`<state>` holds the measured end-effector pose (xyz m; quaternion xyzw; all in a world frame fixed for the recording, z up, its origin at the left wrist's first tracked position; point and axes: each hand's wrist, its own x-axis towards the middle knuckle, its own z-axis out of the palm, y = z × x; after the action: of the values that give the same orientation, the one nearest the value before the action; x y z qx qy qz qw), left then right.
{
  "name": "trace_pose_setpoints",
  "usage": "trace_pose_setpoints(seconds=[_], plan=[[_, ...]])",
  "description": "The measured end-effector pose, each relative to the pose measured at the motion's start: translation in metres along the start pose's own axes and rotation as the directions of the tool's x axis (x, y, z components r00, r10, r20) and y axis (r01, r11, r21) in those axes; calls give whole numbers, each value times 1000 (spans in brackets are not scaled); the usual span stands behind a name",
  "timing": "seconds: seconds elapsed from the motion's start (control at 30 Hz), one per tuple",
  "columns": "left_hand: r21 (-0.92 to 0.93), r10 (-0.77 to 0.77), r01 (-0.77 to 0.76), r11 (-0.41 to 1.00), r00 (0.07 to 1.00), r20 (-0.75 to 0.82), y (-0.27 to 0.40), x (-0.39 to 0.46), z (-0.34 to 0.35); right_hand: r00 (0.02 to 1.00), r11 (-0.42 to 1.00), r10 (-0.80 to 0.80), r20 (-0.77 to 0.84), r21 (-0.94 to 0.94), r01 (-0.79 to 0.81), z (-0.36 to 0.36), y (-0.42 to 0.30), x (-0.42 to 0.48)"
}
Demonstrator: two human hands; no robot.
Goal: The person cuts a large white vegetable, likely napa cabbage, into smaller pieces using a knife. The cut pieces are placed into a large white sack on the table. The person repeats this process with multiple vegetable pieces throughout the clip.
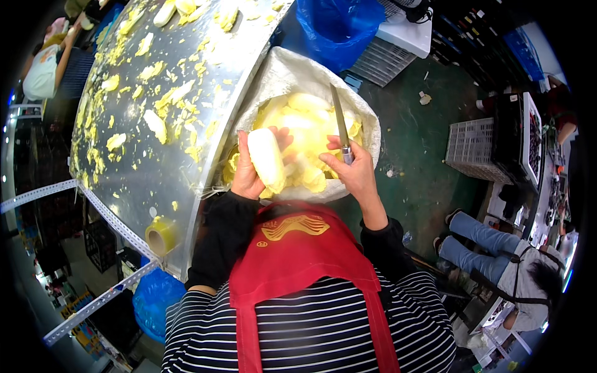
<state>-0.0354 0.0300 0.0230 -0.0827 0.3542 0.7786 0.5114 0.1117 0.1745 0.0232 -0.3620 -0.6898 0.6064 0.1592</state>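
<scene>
My left hand (pixel 249 172) holds a trimmed napa cabbage (pixel 267 158), its pale base pointing away from me and its yellowish end toward me. In my right hand (pixel 355 169) is a knife (pixel 340 116); its handle sits in my fingers and the narrow blade points up and away. Both hands are above a white woven sack (pixel 368 116) with its mouth wide open. Inside it lie yellow cabbage leaves (pixel 312 175), partly washed out by glare. Left of the sack, a metal table (pixel 182 210) carries scattered leaf scraps (pixel 155 126) and more cabbages (pixel 164 13) at its far end.
A roll of yellow tape (pixel 160 236) stands at the table's near corner. Beyond the sack are a blue plastic bag (pixel 338 28) and a grey crate (pixel 382 60). Another crate (pixel 470 149) stands right. A person (pixel 527 279) is at the lower right; another (pixel 42 77) is upper left.
</scene>
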Motion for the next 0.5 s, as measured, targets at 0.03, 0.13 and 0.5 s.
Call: trace_pose_setpoints(seconds=[0.03,0.13,0.5], plan=[[-65,-35,34,997,999,-7,0,-3,7,996,994,75,43,72,-78,2,-2,-2],[82,-153,151,985,988,20,-21,18,-42,996,1000,2,87,19,-3,17,4,-3],[201,11,-22,979,998,56,-27,10,-25,983,999,-46,177,2,46,39,6,-15]])
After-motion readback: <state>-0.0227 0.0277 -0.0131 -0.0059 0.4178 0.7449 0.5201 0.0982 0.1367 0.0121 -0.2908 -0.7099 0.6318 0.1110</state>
